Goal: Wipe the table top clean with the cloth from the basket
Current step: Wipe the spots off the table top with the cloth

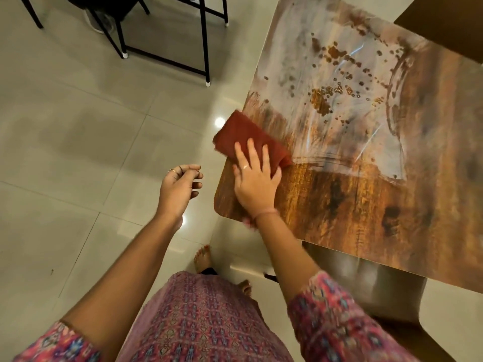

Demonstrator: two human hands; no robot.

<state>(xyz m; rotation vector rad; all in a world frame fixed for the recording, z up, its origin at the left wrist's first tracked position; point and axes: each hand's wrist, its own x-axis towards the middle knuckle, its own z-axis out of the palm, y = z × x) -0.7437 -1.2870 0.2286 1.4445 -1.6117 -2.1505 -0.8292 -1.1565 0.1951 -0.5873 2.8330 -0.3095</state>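
Head view. Your right hand (254, 178) lies flat on the red cloth (248, 139), fingers straight and slightly spread, palm down; the fingers press the cloth rather than curl round it. A ring shows on one finger and a thin band on the wrist. The cloth is folded and sits at the near left corner of the table top (366, 192), its far left end reaching over the table's left edge.

Your left hand (180, 185) hangs over the floor, just left of the table's corner and apart from it. Its fingers are loosely curled and it holds nothing; a ring shows on one finger.

The table top has a wood-grain finish. A pale, streaky film covers its far and middle part, and brown spots and blotches (329, 95) are scattered over that film, thickest towards the middle. The strip nearest you, right of the cloth, shows bare grain with a few dark marks.

The floor (91, 126) is of pale glossy tiles. Black metal chair legs (167, 40) with white feet stand at the far left. Your patterned pink garment (196, 322) fills the near edge, and bare toes show beyond it.
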